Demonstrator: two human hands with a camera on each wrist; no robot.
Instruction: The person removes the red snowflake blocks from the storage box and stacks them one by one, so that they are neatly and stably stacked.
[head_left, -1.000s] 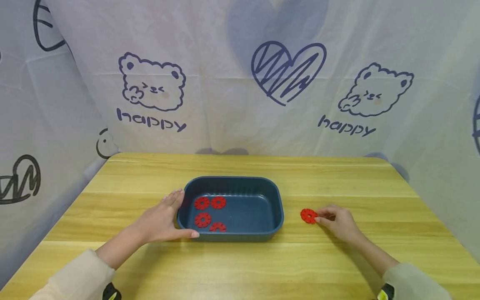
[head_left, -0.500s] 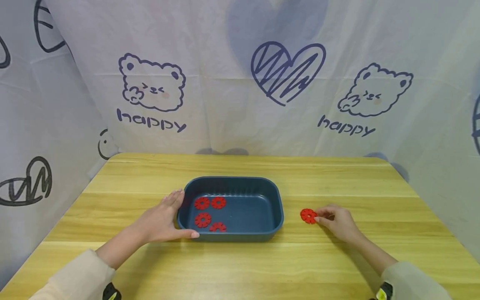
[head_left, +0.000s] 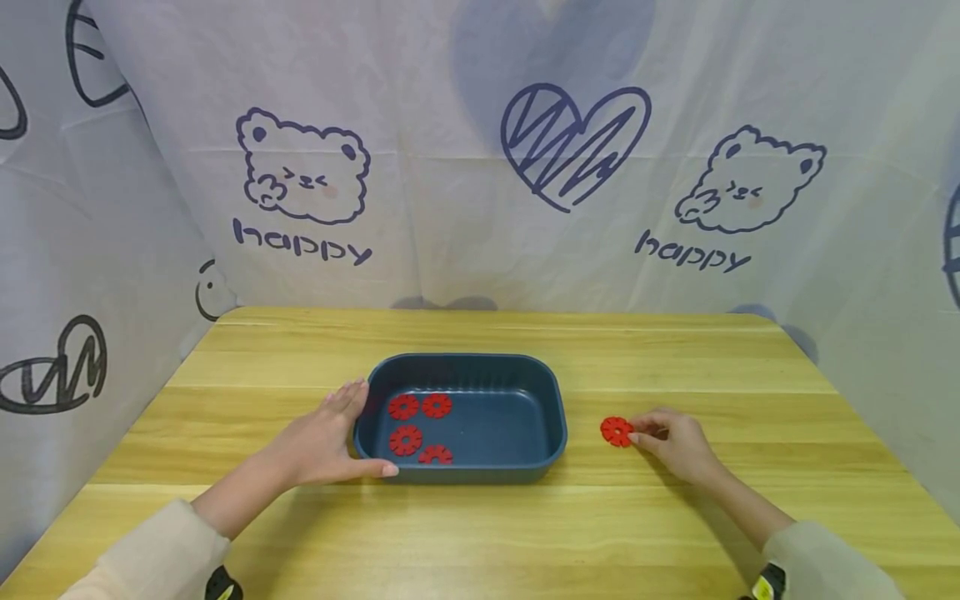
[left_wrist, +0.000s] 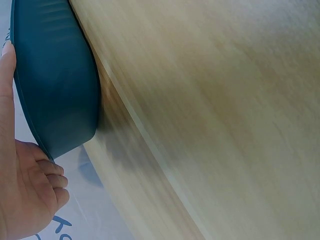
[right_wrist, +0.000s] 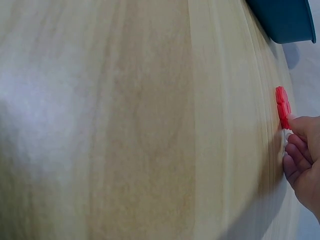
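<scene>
A dark blue-green plastic bin [head_left: 495,477] stands on the wooden table. Several red notched toy discs [head_left: 406,440] lie flat on the left half of its floor; the front wall partly hides one. My left hand [head_left: 322,437] rests against the bin's left end, fingers stretched along the side and thumb on the front rim. In the left wrist view the thumb lies along the bin's edge. Right of the bin, my right hand [head_left: 678,446] pinches another red notched disc [head_left: 615,432] between thumb and fingers, close over the table. The right wrist view shows this disc [right_wrist: 282,106] edge-on.
The light wooden table [head_left: 480,542] extends around the bin. Behind it hangs a white cloth [head_left: 442,217] printed with bears, hearts and the word happy; more cloth hangs at both sides. Cream sleeves [head_left: 153,554] cover the forearms, and a dark device sits at each wrist.
</scene>
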